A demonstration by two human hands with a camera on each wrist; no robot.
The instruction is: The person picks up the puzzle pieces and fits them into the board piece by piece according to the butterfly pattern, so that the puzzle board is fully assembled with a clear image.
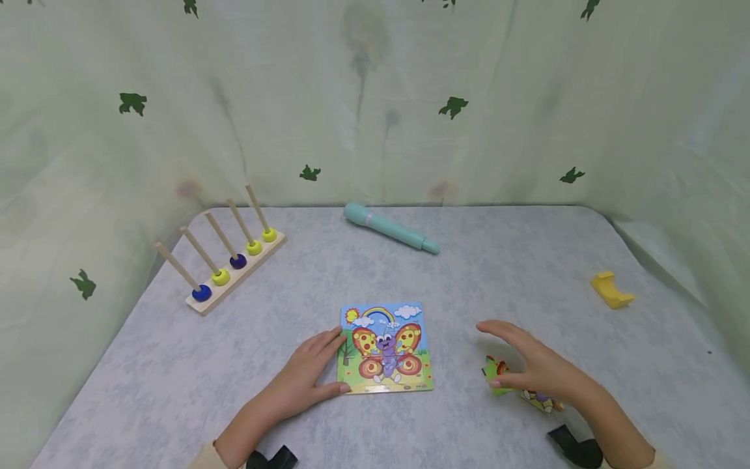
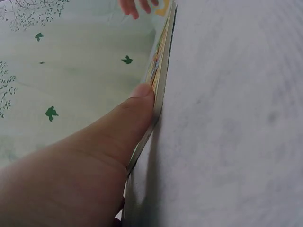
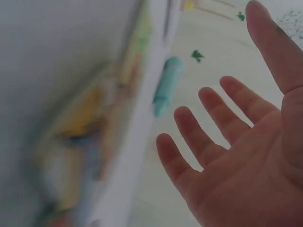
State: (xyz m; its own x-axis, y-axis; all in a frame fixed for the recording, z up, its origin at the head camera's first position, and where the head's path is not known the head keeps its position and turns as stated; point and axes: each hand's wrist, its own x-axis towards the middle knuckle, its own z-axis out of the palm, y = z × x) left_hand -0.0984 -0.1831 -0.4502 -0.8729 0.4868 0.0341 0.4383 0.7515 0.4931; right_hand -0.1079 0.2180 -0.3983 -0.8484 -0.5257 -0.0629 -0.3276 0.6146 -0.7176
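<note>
Your right hand [image 1: 546,369], spread and empty, near loose pieces [image 1: 541,401].
Your left hand [image 1: 305,371], fingers loosely extended, touches the puzzle [image 1: 387,348] along its left edge; a careless push could skew it across the tabletop [image 1: 469,430].

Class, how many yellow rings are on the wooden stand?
3. Counting from the near end of the wooden stand: one yellow ring on the second peg, another on the fourth, the last at the far end. None seems hidden.
</note>
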